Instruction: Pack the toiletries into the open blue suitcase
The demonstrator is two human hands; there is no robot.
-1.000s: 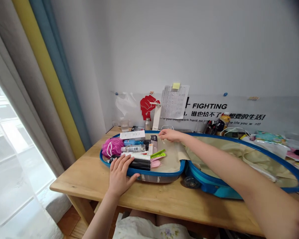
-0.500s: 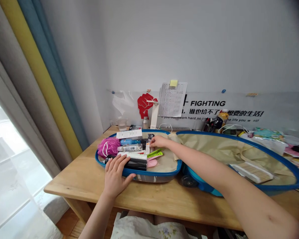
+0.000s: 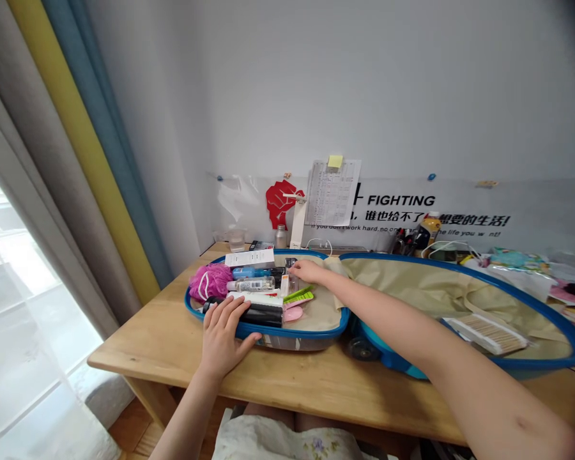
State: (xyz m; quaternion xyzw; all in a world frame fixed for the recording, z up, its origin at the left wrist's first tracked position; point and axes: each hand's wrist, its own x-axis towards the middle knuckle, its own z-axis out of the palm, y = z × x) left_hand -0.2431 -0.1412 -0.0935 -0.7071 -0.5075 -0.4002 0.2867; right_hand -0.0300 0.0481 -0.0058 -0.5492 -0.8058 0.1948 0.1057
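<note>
An open blue-rimmed suitcase (image 3: 311, 333) lies on the wooden desk. My left hand (image 3: 223, 332) is spread over its near edge, fingertips resting by a black cylindrical bottle (image 3: 263, 315). Inside the left half, my right hand (image 3: 306, 271) pinches a small clear bottle with a dark cap (image 3: 292, 282), partly hidden by the fingers. Around it lie a green comb (image 3: 299, 295), a pink rounded item (image 3: 294, 314), a clear bottle with a label (image 3: 253, 285) and a blue bottle (image 3: 249, 273). A purple bath puff (image 3: 211, 281) and a white box (image 3: 250, 258) sit farther left.
The suitcase's other half (image 3: 407, 287) holds a pack of cotton swabs (image 3: 489, 333). Behind stand a white desk lamp (image 3: 298, 223), a metallic bottle (image 3: 280, 237) and a yellow-labelled bottle (image 3: 430, 229). Curtains (image 3: 91, 128) hang at left.
My right hand stays at about the same spot among the toiletries, with only a very slight shift. My left hand keeps its place on the suitcase edge. The view has tilted slightly.
</note>
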